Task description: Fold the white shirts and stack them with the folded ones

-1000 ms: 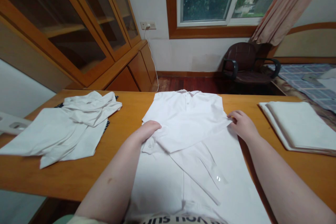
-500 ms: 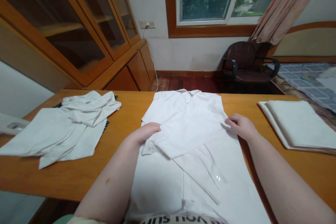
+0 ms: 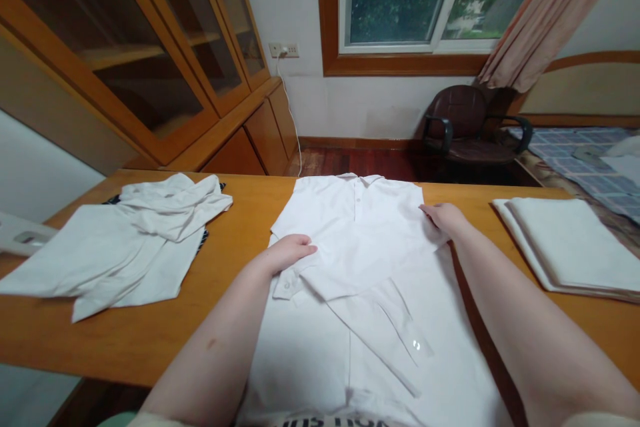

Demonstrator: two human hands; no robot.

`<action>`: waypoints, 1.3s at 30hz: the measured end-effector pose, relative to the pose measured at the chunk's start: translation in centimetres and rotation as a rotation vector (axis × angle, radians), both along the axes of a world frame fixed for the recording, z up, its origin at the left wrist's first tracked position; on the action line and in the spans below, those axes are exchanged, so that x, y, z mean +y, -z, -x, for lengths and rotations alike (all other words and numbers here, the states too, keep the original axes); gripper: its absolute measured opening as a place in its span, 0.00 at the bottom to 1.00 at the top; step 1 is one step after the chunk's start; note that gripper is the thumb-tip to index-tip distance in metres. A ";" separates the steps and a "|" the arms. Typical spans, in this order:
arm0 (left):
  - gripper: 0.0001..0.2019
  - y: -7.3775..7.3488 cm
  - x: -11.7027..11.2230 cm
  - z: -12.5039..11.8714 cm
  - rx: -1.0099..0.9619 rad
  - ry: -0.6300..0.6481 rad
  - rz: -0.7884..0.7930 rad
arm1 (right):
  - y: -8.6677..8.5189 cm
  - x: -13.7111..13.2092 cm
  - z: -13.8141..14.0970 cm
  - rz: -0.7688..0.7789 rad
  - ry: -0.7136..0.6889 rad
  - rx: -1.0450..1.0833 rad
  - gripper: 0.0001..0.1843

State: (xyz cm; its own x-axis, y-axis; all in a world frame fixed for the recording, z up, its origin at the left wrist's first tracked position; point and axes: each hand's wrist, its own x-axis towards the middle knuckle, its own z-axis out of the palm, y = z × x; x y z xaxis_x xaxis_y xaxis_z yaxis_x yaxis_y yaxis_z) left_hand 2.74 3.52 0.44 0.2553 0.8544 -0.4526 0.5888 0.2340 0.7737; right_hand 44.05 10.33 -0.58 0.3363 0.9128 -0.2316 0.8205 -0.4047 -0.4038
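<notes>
The white, collared cloth shirt (image 3: 365,250) lies mid-scene on the orange-brown wooden worktop (image 3: 245,220); it should prove light, soft and easily creased, best taken by its side edges. The left hand (image 3: 290,253) rests at its left edge, the right hand (image 3: 447,219), fingers close together, at its right; whether either pinches cloth, I cannot tell.

shirt (image 3: 360,233): white | table (image 3: 250,220): orange-brown | chair (image 3: 457,113): dark maroon | curtain (image 3: 555,20): pink | bedsheet (image 3: 565,147): blue-grey checked
</notes>
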 end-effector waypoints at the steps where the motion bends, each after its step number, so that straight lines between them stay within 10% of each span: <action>1: 0.13 0.0 0.0 0.0 -0.001 -0.004 0.002 | 0.0 0.8 0.2 -0.005 -0.002 -0.024 0.19; 11: 0.12 -0.4 0.0 0.5 -0.025 0.039 0.133 | 0.4 4.8 1.6 -0.045 0.048 -0.144 0.15; 21: 0.12 0.4 0.5 0.6 0.234 0.087 -0.027 | -0.3 -0.2 0.6 0.035 -0.060 -0.031 0.34; 29: 0.12 0.0 0.3 1.0 0.100 0.047 0.076 | 0.4 -4.6 0.6 0.020 -0.077 -0.176 0.25; 39: 0.14 -0.2 -0.1 0.7 -0.095 -0.005 0.210 | -0.5 -3.7 0.4 -0.013 -0.019 -0.153 0.30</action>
